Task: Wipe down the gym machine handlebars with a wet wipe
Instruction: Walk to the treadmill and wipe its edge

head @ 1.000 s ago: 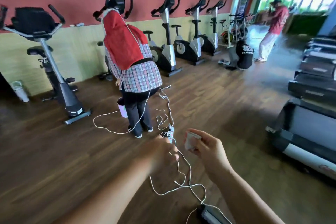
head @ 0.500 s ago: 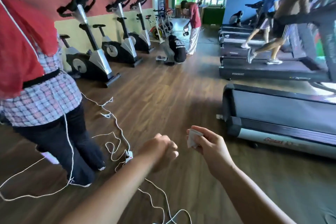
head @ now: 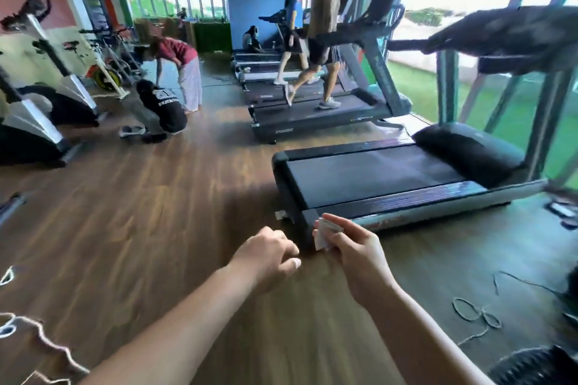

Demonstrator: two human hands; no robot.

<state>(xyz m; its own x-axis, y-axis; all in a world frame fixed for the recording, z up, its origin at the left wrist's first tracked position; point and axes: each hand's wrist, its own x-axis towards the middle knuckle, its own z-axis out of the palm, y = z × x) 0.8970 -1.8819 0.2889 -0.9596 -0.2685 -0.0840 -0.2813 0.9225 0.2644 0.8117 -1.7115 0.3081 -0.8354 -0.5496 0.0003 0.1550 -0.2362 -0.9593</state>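
the view had been turned to the right since the picture before, so the person in the checked shirt was no longer seen and the near treadmill (head: pixel 391 178) was now seen in full ahead. the white cord (head: pixel 47 341) was left only at the bottom left corner of the wood floor (head: pixel 140 228).

the wet wipe (head: pixel 325 233) was held up in the right hand (head: pixel 353 247). it was folded small and was pinched between the thumb and the closed fingers. it was held in the air in front of the back end of the near treadmill, apart from it. the left hand (head: pixel 266 255) was held just beside the right one, not touching it. its fingers were curled in loosely, and nothing could be seen in it.

the black handlebars (head: pixel 500 34) of the near treadmill were seen far up at the right, well apart from both hands and blurred. a runner (head: pixel 322 40) was seen on the next treadmill (head: pixel 316 116) behind. exercise bikes (head: pixel 40 97) were lined up along the left wall. a crouched person (head: pixel 165 109) and a bent person (head: pixel 184 72) were seen near them.
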